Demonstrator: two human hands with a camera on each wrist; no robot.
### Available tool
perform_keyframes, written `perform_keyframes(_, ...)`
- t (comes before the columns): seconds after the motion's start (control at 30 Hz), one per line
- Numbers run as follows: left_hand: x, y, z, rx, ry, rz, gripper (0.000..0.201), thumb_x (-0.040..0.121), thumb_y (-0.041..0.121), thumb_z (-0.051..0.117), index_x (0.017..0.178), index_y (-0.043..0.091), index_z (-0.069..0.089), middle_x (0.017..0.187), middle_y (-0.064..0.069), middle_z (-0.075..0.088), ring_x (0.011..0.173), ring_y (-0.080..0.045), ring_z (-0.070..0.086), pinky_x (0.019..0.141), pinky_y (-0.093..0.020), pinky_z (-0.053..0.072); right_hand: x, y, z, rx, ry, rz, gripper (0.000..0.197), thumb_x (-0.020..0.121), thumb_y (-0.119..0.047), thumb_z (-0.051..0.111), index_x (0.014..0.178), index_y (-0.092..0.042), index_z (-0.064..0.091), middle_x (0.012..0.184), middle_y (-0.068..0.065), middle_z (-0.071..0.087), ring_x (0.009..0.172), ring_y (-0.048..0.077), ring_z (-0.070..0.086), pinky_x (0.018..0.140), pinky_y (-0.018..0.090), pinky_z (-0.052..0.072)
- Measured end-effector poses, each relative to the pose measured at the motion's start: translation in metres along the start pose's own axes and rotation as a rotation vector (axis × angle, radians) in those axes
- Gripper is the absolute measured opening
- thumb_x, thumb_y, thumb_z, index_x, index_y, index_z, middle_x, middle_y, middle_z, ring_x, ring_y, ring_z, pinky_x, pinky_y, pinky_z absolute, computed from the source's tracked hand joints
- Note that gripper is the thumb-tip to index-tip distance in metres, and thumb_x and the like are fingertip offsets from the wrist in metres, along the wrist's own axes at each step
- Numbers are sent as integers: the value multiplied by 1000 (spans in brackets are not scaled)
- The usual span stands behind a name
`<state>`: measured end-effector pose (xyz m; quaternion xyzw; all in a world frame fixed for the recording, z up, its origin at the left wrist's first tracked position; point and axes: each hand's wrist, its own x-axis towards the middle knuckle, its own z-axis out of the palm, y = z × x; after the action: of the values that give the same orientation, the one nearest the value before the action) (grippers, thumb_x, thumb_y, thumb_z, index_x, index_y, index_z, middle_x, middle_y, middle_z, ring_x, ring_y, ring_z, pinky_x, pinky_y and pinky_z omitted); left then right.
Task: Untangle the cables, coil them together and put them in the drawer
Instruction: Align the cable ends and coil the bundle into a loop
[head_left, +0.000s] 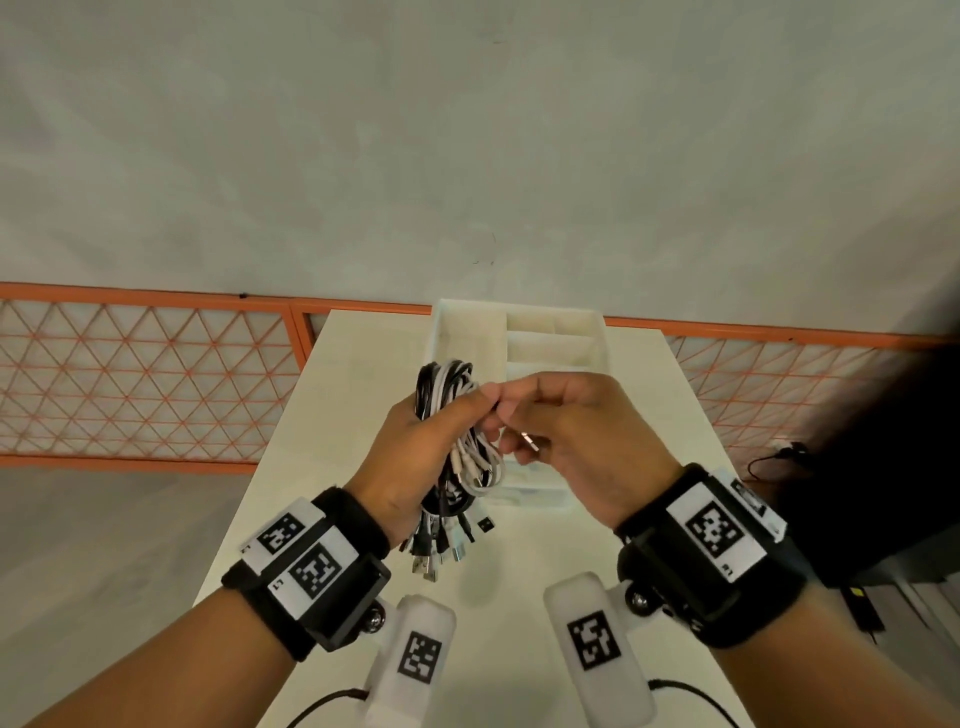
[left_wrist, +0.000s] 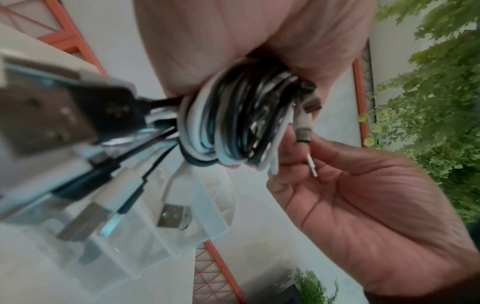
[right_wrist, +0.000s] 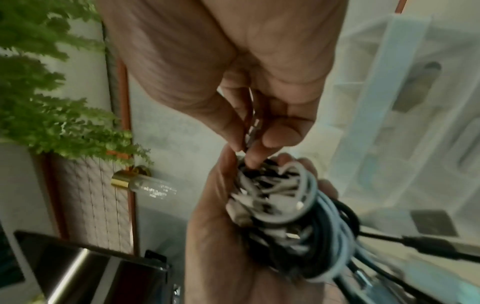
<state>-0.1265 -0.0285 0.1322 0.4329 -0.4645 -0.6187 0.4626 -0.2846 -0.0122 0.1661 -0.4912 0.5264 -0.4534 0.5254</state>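
Observation:
My left hand (head_left: 415, 441) grips a coil of black and white cables (head_left: 448, 382) above the white table (head_left: 322, 467). The fingers wrap round the coil's middle, and several USB plugs (head_left: 441, 551) hang below the fist. Against the coil's right side, my right hand (head_left: 519, 410) pinches a small cable end (head_left: 531, 440) between thumb and fingers. The left wrist view shows the coil (left_wrist: 233, 123) and a thin white tip (left_wrist: 311, 165) lying in the right hand. The right wrist view shows the pinched end (right_wrist: 253, 131) just above the coil (right_wrist: 285, 205). The translucent drawer (head_left: 550, 317) stands open behind the hands.
The drawer has several compartments, and its near part lies hidden under my hands. The narrow table has edges close on both sides. An orange mesh fence (head_left: 145, 374) runs behind it. Green plants (left_wrist: 428, 102) stand to the side, and a black lead (head_left: 774, 457) lies at the right.

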Motion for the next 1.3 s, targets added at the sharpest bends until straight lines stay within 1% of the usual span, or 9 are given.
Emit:
perform_keyframes(0.2, -3, 0, -2, -28, 36, 8, 31, 91, 25, 66, 105, -3, 70, 101, -27, 73, 95, -39, 71, 88, -46, 56, -4, 7, 5, -6, 8, -76, 23, 80, 8, 76, 101, -2, 77, 84, 10, 78, 62, 4, 67, 54, 10, 46)
perform_keyframes(0.43, -3, 3, -7, -11, -72, 1, 18, 91, 18, 65, 95, 1, 72, 81, -14, 72, 78, -25, 68, 77, -40, 53, 0, 14, 18, 86, 74, -123, 25, 80, 17, 69, 96, -2, 70, 78, 16, 76, 63, 23, 71, 64, 30, 60)
perform_keyframes(0.6, -3, -2, -9, -93, -27, -18, 40, 74, 13, 65, 100, -17, 60, 98, -30, 69, 90, -44, 66, 84, -49, 53, -3, 18, 22, -428, 146, -311, 25, 78, -12, 82, 94, -20, 65, 77, -8, 64, 62, 2, 57, 61, 17, 48)
perform_keyframes(0.7, -3, -2, -9, -197, -23, -19, 37, 73, 7, 58, 101, -17, 64, 105, -30, 71, 91, -37, 68, 85, -49, 56, -2, 19, 19, -362, 125, -150, 48, 75, -29, 84, 116, -26, 58, 101, -6, 63, 87, 10, 63, 76, 22, 52)
perform_keyframes(0.8, -4, -2, -8, -227, 3, 7, 27, 71, 5, 57, 92, -6, 70, 90, -27, 70, 82, -34, 68, 76, -44, 56, -4, 18, 19, -27, -223, 42, 86, 71, -18, 80, 146, -20, 39, 124, 2, 67, 113, 18, 67, 97, 35, 54)
perform_keyframes(0.9, -4, -4, -1, -175, 15, 15, 28, 71, 4, 57, 93, -7, 69, 84, -21, 67, 78, -31, 67, 68, -37, 56, -5, 22, 25, -150, -303, -11, 118, 69, -8, 87, 157, -30, 11, 134, -10, 61, 125, 7, 59, 108, 39, 49)
perform_keyframes(0.97, -5, -5, 2, -105, 12, 7, 27, 71, 7, 59, 93, -5, 70, 85, -20, 68, 79, -30, 67, 69, -37, 55, -4, 27, 28, -233, -236, -56, 123, 62, -10, 88, 154, -38, 11, 128, -10, 64, 118, 6, 64, 102, 40, 54)
perform_keyframes(1.1, -3, -14, 3, 41, 60, 0, 20, 80, 6, 65, 99, 6, 71, 88, -13, 73, 82, -26, 71, 69, -34, 57, -4, 41, 30, -376, -90, -131, 92, 60, -11, 82, 136, -34, 37, 102, -9, 71, 91, 9, 72, 76, 39, 64)
perform_keyframes(1.3, 1, -35, 9, 231, 321, 56, 19, 84, 11, 65, 101, 19, 63, 92, -7, 72, 86, -24, 70, 78, -43, 60, -4, 54, 33, -538, -141, -130, 98, 64, -17, 86, 141, -33, 28, 111, -11, 70, 96, 9, 71, 82, 31, 62)
